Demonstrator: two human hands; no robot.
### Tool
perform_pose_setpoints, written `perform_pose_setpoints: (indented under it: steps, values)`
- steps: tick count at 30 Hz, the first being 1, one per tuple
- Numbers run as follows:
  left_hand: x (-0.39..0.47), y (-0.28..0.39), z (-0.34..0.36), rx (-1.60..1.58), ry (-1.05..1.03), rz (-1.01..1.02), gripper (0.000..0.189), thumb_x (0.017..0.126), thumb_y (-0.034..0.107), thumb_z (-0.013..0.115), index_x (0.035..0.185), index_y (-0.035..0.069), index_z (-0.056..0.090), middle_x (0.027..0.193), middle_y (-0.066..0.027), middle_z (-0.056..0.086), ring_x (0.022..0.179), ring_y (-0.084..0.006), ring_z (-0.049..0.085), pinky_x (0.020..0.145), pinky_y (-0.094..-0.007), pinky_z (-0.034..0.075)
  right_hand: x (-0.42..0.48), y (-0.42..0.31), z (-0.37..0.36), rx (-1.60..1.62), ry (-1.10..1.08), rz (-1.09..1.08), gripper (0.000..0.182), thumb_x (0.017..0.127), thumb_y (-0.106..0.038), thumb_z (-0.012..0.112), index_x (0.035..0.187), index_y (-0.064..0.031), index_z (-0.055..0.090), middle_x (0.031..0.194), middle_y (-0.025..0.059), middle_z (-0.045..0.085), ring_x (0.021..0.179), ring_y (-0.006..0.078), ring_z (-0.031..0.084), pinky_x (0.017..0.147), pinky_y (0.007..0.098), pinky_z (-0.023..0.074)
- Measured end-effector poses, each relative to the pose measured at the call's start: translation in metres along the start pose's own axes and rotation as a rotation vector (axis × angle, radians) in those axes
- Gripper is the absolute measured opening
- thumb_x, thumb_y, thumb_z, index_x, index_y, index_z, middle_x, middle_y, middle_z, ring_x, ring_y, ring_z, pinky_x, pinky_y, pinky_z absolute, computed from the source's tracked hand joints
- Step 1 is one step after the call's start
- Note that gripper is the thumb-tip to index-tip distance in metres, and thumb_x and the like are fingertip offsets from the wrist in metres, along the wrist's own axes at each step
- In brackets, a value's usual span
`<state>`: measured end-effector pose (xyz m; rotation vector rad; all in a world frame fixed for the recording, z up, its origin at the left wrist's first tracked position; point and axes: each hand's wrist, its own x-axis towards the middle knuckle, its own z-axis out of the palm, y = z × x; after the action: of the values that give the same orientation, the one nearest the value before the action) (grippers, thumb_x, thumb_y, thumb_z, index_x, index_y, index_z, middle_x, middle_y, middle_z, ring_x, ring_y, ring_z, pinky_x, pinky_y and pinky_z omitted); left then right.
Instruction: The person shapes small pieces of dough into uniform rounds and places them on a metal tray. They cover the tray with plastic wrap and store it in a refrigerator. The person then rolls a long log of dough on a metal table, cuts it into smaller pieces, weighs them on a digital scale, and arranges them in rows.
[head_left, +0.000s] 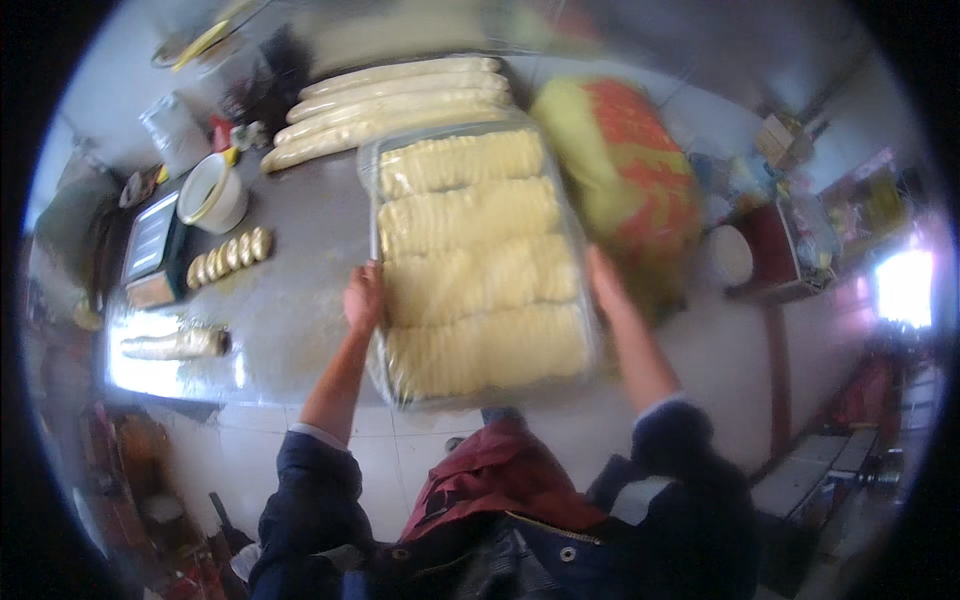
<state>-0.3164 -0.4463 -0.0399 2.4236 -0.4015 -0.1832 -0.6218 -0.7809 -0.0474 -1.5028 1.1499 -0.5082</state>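
Note:
Before me is a tray (374, 247) lined with clear plastic, holding several rows of pale dough pieces (480, 281) packed side by side. My left hand (364, 297) grips its left edge. At the right edge is my right hand (609, 281), blurred, with its fingers along the side and partly hidden. Beyond the tray lie several long dough rolls (330, 135). On the tabletop (300, 247) to the left, a short row of dough pieces (229, 259) and a wrapped-looking roll (176, 343) lie apart.
A white plastic bucket (214, 193) and a scale-like box (154, 240) stand at the table's left. A large yellow and red sack (622, 157) is close by the tray's right side. Farther right is a dark red box or cabinet (765, 244). Tiled floor (360, 420) shows below the table edge.

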Motion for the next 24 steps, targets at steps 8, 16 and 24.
perform_pose_setpoints:
  steps: [8, 16, 24]
  values:
    - [-0.108, -0.016, -0.025, 0.123, -0.007, -0.034, 0.037, 0.09, 0.042, 0.044, 0.093, 0.01, 0.06, 0.088, -0.0223, 0.063, 0.084, -0.0423, 0.059, 0.072, -0.0515, 0.045, -0.103, 0.029, -0.017, -0.558, 0.206, -0.26, 0.041, 0.087, -0.039, 0.051, 0.084, -0.0008, 0.063, 0.082, 0.0218, 0.062, 0.08, 0.0364, 0.061, 0.073, 0.0409, 0.0468]
    - [-0.106, -0.063, -0.02, -0.184, 0.074, -0.198, 0.049, 0.088, 0.049, 0.044, 0.099, 0.004, 0.062, 0.087, -0.0223, 0.064, 0.087, -0.0405, 0.06, 0.076, -0.0474, 0.045, -0.114, 0.078, -0.026, -0.232, 0.481, -0.201, 0.041, 0.088, -0.041, 0.052, 0.084, -0.001, 0.062, 0.075, 0.0154, 0.063, 0.068, 0.0304, 0.058, 0.065, 0.0412, 0.0438]
    - [-0.156, -0.093, -0.023, -0.385, 0.1, -0.164, 0.042, 0.09, 0.037, 0.049, 0.084, -0.002, 0.062, 0.074, -0.0199, 0.063, 0.068, -0.0371, 0.058, 0.064, -0.0434, 0.043, -0.178, 0.061, -0.033, -0.374, 0.316, -0.164, 0.031, 0.088, -0.035, 0.055, 0.092, -0.0045, 0.063, 0.073, 0.0102, 0.063, 0.071, 0.022, 0.059, 0.067, 0.0356, 0.0448]
